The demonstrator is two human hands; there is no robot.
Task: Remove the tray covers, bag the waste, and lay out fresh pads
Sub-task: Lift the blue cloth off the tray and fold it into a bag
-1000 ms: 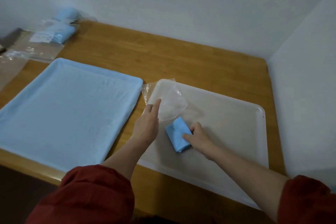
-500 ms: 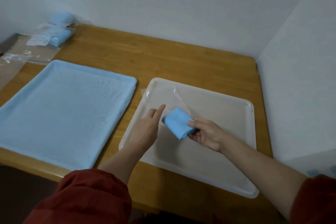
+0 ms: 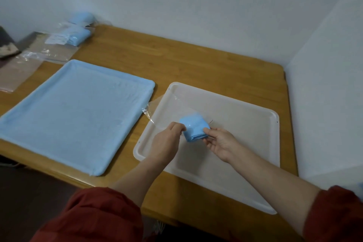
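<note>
Pad held by left hand and right hand over white tray.

Dim flat light, soft shadow under my rt forearm, faint glare on plastic wrap, wide-angle bend at edges, pic soft.

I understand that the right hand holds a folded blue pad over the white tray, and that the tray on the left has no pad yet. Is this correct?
Not quite. The head view shows a spread blue pad already covering the left tray. The rest holds: the right hand holds the folded pad over the white tray.
</note>
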